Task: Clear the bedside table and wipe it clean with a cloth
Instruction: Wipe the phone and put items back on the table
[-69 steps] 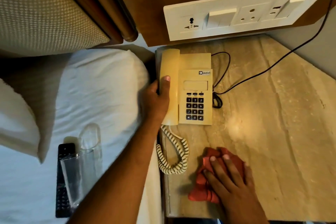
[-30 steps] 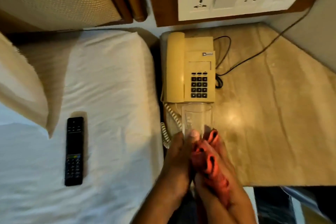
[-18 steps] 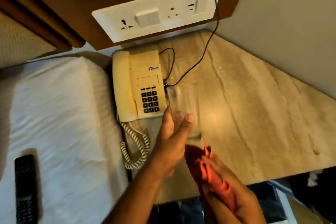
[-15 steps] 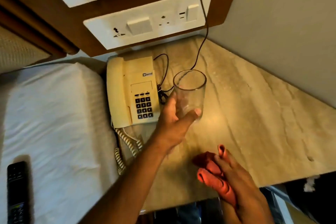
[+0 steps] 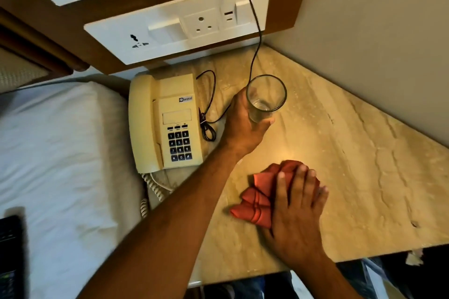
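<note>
The bedside table has a beige marble top. My left hand grips an upright clear drinking glass at the back of the table, right of the cream telephone. Whether the glass base touches the marble I cannot tell. My right hand lies flat, fingers spread, pressing a crumpled red cloth onto the marble near the front edge.
A black cable runs down from the wall past the white socket panel to the phone. The phone's coiled cord hangs at the table's left edge. The white bed lies left, with a black remote on it.
My left hand left the phone handset, took the glass from the bed and carried it over to the back of the table. My right hand lifted the cloth, then pressed it flat on the marble.
</note>
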`<move>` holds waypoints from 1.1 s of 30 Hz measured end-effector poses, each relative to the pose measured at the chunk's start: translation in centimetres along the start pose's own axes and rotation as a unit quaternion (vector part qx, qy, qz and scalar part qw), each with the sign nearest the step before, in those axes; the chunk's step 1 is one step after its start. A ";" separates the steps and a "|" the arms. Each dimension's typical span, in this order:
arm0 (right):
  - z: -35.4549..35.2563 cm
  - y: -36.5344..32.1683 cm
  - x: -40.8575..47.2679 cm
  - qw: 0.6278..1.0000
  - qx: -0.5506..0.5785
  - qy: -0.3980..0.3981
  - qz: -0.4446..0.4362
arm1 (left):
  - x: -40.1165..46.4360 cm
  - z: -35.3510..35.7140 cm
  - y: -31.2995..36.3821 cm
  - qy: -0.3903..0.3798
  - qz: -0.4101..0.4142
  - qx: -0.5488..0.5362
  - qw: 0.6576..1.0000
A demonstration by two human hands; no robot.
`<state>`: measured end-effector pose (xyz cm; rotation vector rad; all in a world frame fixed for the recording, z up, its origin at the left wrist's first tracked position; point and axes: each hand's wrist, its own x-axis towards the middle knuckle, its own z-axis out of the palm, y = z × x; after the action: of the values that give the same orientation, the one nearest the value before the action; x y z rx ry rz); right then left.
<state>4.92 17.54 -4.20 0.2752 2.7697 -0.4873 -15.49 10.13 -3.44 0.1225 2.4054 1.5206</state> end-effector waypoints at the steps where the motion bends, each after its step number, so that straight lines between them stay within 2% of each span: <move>1: 0.0 0.1 0.0 1.000 0.001 -0.002 0.015 | -0.1 0.1 0.2 0.001 0.003 0.007 1.000; 6: 0.1 -1.6 -0.1 0.999 0.029 -0.002 0.033 | -4.1 -1.8 0.5 -0.034 -0.009 0.007 0.999; 8: 0.7 -3.7 -0.6 0.999 0.042 0.015 0.017 | -8.6 -4.4 0.0 -0.004 -0.018 0.019 1.000; 11: 1.6 -7.1 -1.8 0.996 0.078 0.025 -0.030 | -16.0 -9.9 -2.0 0.144 -0.027 0.091 0.985; 13: 2.3 -10.2 -3.1 0.985 0.165 0.016 -0.049 | -20.1 -15.9 -4.9 0.262 -0.054 0.195 0.944; 14: 2.2 -11.9 -3.8 0.972 0.230 0.008 -0.045 | -21.7 -19.0 -6.5 0.298 -0.089 0.262 0.914; 15: 2.2 -13.6 -4.5 0.947 0.319 0.003 -0.034 | -23.3 -22.4 -8.2 0.317 -0.145 0.339 0.874; 16: 1.8 -15.1 -5.0 0.906 0.424 0.002 -0.006 | -24.5 -25.3 -9.6 0.315 -0.215 0.403 0.832; 17: 1.3 -17.0 -5.6 0.849 0.526 -0.006 0.038 | -25.9 -28.1 -10.9 0.305 -0.283 0.440 0.796; 18: 0.9 -18.4 -5.9 0.785 0.611 -0.020 0.098 | -26.8 -30.0 -11.8 0.287 -0.332 0.448 0.779; 20: 0.2 -20.3 -6.4 0.646 0.728 -0.063 0.222 | -27.6 -32.2 -13.2 0.244 -0.367 0.436 0.785; 21: 0.0 -21.0 -6.7 0.592 0.759 -0.076 0.260 | -27.8 -32.8 -13.5 0.226 -0.370 0.424 0.795; 22: -0.3 -21.3 -6.8 0.553 0.778 -0.083 0.287 | -27.5 -32.9 -13.5 0.217 -0.379 0.396 0.808; 24: -1.3 -21.3 -7.4 0.515 0.798 -0.083 0.301 | -27.1 -32.4 -12.6 0.243 -0.366 0.332 0.835; 26: -2.7 -21.2 -8.2 0.513 0.812 -0.076 0.268 | -27.3 -30.5 -9.7 0.265 -0.330 0.248 0.871; 28: -3.9 -21.1 -9.4 0.532 0.817 -0.059 0.214 | -28.2 -26.7 -6.3 0.250 -0.335 0.109 0.902; 30: -4.7 -21.1 -10.2 0.600 0.782 -0.045 0.162 | -29.4 -22.3 -2.3 0.180 -0.368 -0.049 0.911; 33: -6.4 -20.7 -10.4 0.707 0.705 -0.045 0.026 | -30.4 -17.0 1.1 0.062 -0.405 -0.235 0.882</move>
<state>7.92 -0.67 11.24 0.5848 1.6482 -2.3861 8.48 -11.01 10.35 -0.9757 1.6952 1.6056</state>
